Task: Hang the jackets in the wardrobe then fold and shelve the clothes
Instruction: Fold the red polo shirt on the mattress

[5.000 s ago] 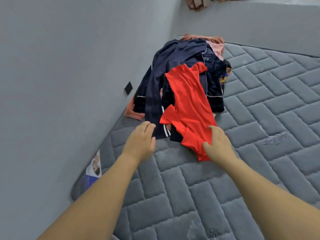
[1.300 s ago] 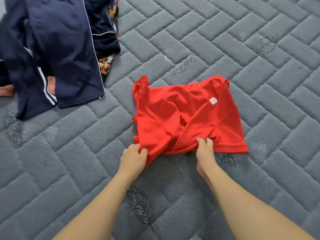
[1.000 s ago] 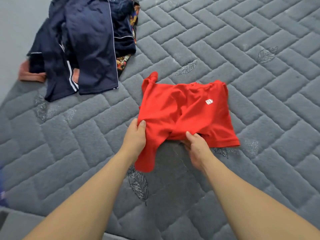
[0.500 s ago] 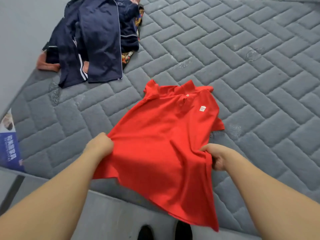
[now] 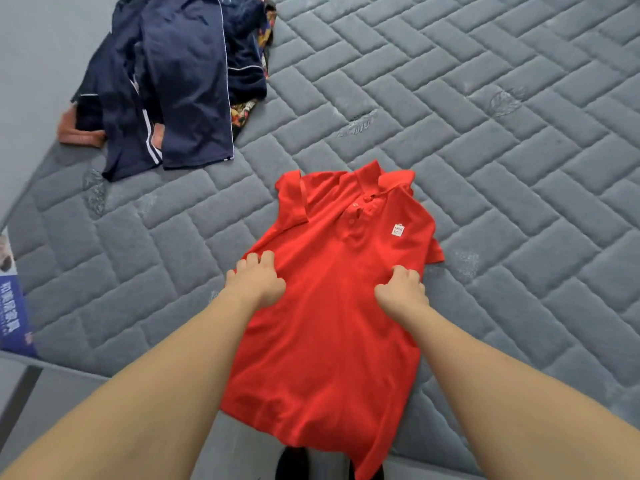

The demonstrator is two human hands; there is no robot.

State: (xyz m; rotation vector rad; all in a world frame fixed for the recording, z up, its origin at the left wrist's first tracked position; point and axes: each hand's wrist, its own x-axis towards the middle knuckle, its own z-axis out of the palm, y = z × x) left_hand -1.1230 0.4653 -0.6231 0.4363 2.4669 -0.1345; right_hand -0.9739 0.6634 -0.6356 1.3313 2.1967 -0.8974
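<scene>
A red polo shirt [image 5: 329, 306] lies front-up on a grey quilted mattress [image 5: 485, 133], collar pointing away, its hem hanging over the near edge. A small white chest label [image 5: 398, 230] carries writing too small to read. The left hand [image 5: 256, 282] grips the shirt's left side with curled fingers; the right hand [image 5: 401, 289] bunches the fabric at the opposite side. Well apart, at the far left by the wall, sits a heap of navy clothes with white piping [image 5: 180, 84], over orange and patterned pieces. A blue printed tag [image 5: 14, 306] at the mattress's left edge bears blurred, unreadable characters.
</scene>
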